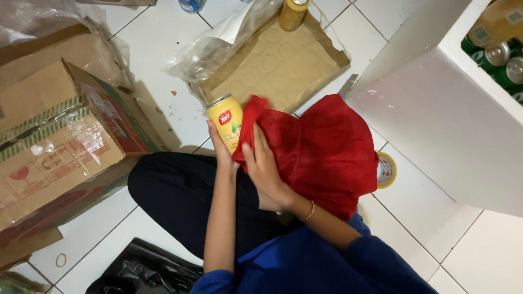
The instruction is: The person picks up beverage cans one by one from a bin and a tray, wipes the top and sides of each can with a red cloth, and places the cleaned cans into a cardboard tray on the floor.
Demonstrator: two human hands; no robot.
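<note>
The person sits on the white tiled floor (163, 103) with dark trousers and blue sleeves. The left hand (220, 149) grips a yellow drink can (226, 121) from below and behind, its fingers (213, 136) curled around the can's side so that the can stands nearly upright, silver top tilted slightly away. The right hand (265, 171) lies flat against a red cloth (321, 149), its fingers (251, 158) stretched out and close together, pressing the cloth onto the side of the can. The cloth bunches just beside those fingertips and spreads out wide beyond the back of the hand, draping over the knee.

Past the fingertips, farther out on the floor, lies a shallow cardboard tray (283, 65) with torn clear plastic wrap (218, 46) hanging off it, and a second yellow can (293, 13) stands at its far edge. Off to the outer side of the left hand sits a large cardboard box (54, 147) on its side. Beyond the right wrist, a roll of tape (387, 170) peeks from under the cloth, and a white foam cooler (436, 120) holds green cans (504, 60). A black plastic bag (136, 272) lies close to the left elbow.
</note>
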